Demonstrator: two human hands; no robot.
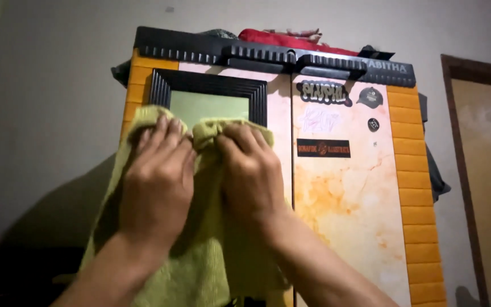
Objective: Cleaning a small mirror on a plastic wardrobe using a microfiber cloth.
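Left hand (157, 182): closed on the upper edge of the yellow-green knitted cloth (211, 267), fingers curled over the bunched fabric, back of the hand towards you

Right hand (251, 170): likewise clenched on the same edge, just beside your left, knuckles nearly touching

Cloth: held up at chest height in front of the cabinet, hanging loose below both wrists; lower end runs out of view

Handling note: keep both grips level and draw your hands apart along the edge so the fabric hangs flat rather than gathered

Cabinet (353, 193): tall, orange marbled front, two doors shut, contents hidden; dark-framed mirror panel (208, 105) on one door, stickers (323, 148) on the other

Cabinet top: red bundle (291, 40) and darker items piled, kinds unclear

Wall (52, 96) behind; door frame (461, 170) beside
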